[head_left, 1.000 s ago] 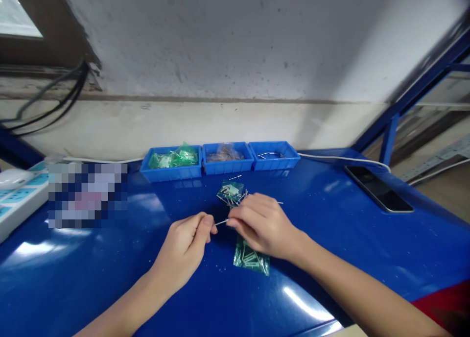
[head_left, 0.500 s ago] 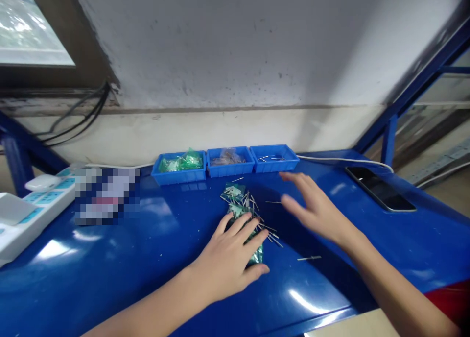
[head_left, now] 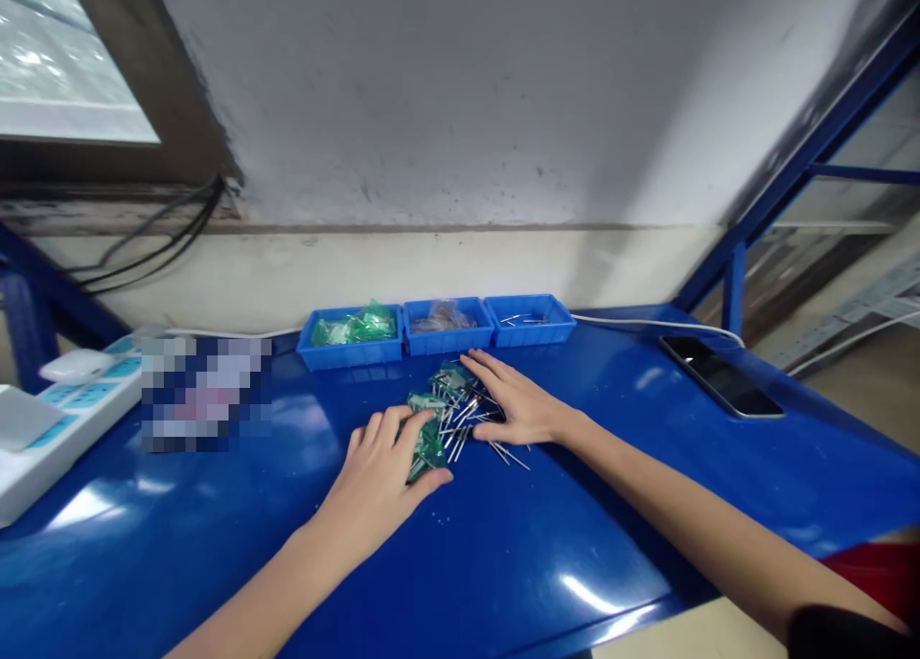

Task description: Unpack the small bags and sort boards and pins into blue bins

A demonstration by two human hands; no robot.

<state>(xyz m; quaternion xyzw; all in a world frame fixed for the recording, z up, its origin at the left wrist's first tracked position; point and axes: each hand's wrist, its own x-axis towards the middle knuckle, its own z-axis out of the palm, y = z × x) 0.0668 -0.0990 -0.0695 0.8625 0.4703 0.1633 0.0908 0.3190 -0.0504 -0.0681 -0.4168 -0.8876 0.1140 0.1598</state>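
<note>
My left hand (head_left: 380,463) is curled round the left side of a green plastic packet (head_left: 429,448), which shows between its index finger and thumb. Against the packet lies a loose heap of thin silvery metal pins (head_left: 464,420) that look like blind rivets. Another green packet (head_left: 452,379) lies at the heap's far side, partly covered by pins. My right hand (head_left: 521,402) rests on the table at the heap's right edge, thumb and fingers spread apart and cupped beside the pins. Some pins are hidden under its palm.
Three blue bins line the wall: one with green packets (head_left: 352,329), one with a clear bag (head_left: 447,316), one with a few pins (head_left: 528,320). A phone (head_left: 723,376) lies at right. A power strip (head_left: 79,405) and a blurred-out item (head_left: 205,396) are at left.
My right hand has come in leftward to the heap, and the loose pins on the right are gathered against it. My left hand and the near green packet have shifted left.
</note>
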